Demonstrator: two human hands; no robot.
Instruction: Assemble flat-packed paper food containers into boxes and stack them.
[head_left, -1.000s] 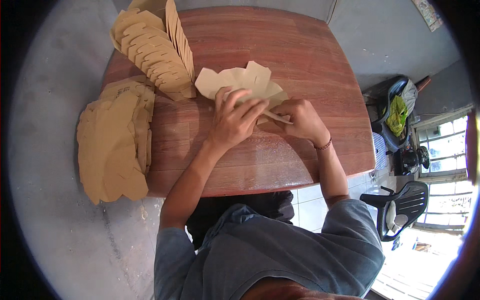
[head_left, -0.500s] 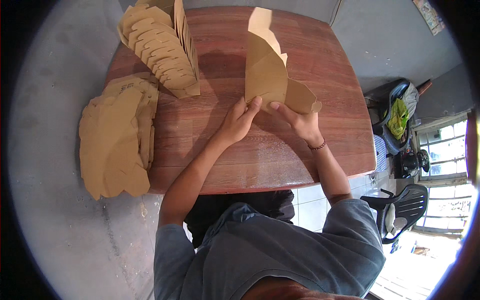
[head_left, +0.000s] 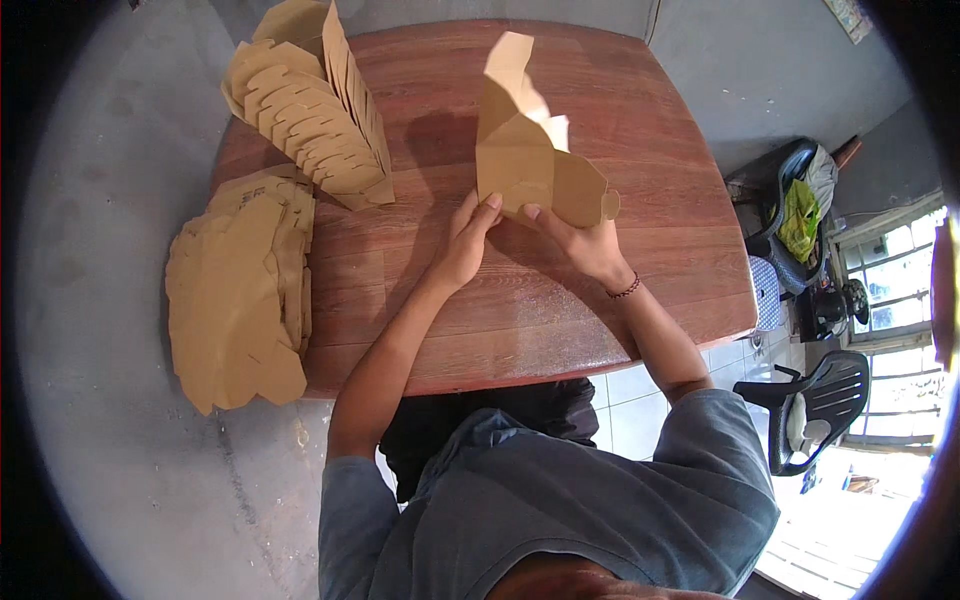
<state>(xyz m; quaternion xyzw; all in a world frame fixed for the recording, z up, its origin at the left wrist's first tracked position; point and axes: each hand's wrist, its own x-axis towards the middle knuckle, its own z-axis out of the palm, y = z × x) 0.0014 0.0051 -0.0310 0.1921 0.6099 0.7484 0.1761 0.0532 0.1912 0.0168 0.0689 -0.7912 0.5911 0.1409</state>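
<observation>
Both my hands hold a partly folded brown cardboard box [head_left: 515, 155] above the wooden table. My left hand [head_left: 464, 240] grips its lower left corner, thumb on the near face and fingers behind. Closed on the lower right part is my right hand [head_left: 585, 243], its thumb pressed near the bottom edge. A side flap with a rounded tab sticks out to the right over that hand. The upper panel rises away from me and its far side is hidden.
A nested row of folded cardboard boxes [head_left: 318, 120] stands at the table's far left. Nearer, a pile of flat cardboard blanks [head_left: 225, 300] overhangs the left edge of the wooden table [head_left: 420, 340]. Dark plastic chairs [head_left: 825, 405] stand on the right by the windows.
The box's panels have tilted a little and its right flap now looks narrower. Both hands keep their grip. The whole view has shifted slightly.
</observation>
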